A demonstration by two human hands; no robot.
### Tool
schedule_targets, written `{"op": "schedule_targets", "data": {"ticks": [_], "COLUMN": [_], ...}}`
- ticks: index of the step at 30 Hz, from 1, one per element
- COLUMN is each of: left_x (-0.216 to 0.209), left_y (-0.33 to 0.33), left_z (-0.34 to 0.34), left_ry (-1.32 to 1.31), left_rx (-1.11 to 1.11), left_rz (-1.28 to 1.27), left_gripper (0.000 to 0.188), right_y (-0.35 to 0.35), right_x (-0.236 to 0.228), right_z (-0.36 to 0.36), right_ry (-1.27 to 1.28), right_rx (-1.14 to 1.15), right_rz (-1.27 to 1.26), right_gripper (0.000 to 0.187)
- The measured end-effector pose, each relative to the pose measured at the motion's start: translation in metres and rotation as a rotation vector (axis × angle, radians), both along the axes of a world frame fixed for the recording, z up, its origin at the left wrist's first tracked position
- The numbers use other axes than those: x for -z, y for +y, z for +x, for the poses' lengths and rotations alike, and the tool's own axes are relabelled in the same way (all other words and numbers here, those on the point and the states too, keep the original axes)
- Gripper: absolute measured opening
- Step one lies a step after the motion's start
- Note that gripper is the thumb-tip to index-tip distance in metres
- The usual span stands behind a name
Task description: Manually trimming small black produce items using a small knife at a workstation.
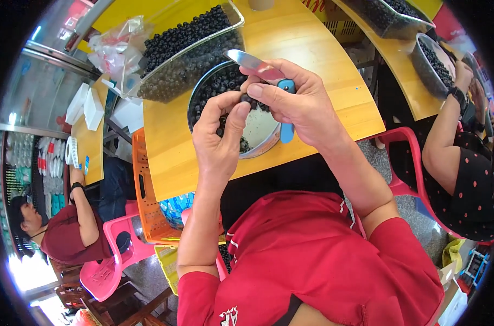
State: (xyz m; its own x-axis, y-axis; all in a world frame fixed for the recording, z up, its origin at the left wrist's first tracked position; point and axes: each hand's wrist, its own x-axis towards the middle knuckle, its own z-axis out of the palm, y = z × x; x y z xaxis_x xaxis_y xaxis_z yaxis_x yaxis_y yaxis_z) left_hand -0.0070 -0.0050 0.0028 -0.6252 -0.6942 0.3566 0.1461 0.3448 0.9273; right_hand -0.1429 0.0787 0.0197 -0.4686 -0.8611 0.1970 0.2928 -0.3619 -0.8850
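My right hand [298,103] is closed round a folding knife [286,87] with a blue handle, its blade pointing up and to the left. The thumb and fingertips of my left hand [217,130] pinch a small dark berry [249,100], and my right thumb meets it there. Both hands are above a round bowl [266,149]. Dark round berries [214,89] fill its far and left part, while its pale bottom shows on the right. My hands hide part of the bowl.
A clear bin [176,76] heaped with dark berries stands beyond the bowl on the wooden table [323,54]. An orange crate [149,190] is at the table's left. A co-worker's hand [463,75] is at another bowl [420,51] on the right; another person [68,228] sits far left.
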Motion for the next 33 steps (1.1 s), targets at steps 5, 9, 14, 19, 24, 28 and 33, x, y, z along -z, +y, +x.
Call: {"op": "schedule_targets", "data": {"ticks": [5,9,14,19,24,28,33], "left_x": [-0.004,-0.005,-0.004,-0.001,0.005,0.007,0.006], "left_y": [-0.002,-0.005,-0.008,-0.006,-0.005,-0.008,-0.007], "left_z": [0.004,0.007,0.005,0.001,-0.003,-0.004,-0.003], "left_ry": [-0.020,0.029,0.129,0.114,0.134,0.168,0.207], "left_rx": [-0.012,0.038,0.100,0.031,-0.042,-0.035,0.023], "left_rz": [0.006,0.127,0.155,0.064,-0.038,-0.069,0.039], "left_gripper": [0.020,0.019,0.017,0.017,0.018,0.018,0.019], "right_y": [-0.001,0.004,0.003,0.003,0.004,0.003,0.003], "right_x": [0.000,-0.007,-0.001,-0.001,-0.001,0.003,0.001], "right_z": [0.001,0.000,0.002,0.002,0.002,0.001,0.002], "right_ry": [0.084,0.129,0.366,0.394,0.373,0.404,0.367], "right_rx": [0.060,0.020,0.029,0.045,0.027,0.040,0.023], "right_rz": [0.003,0.040,-0.002,0.012,0.048,0.004,0.013], "right_gripper": [0.025,0.024,0.027,0.028,0.027,0.025,0.025]}}
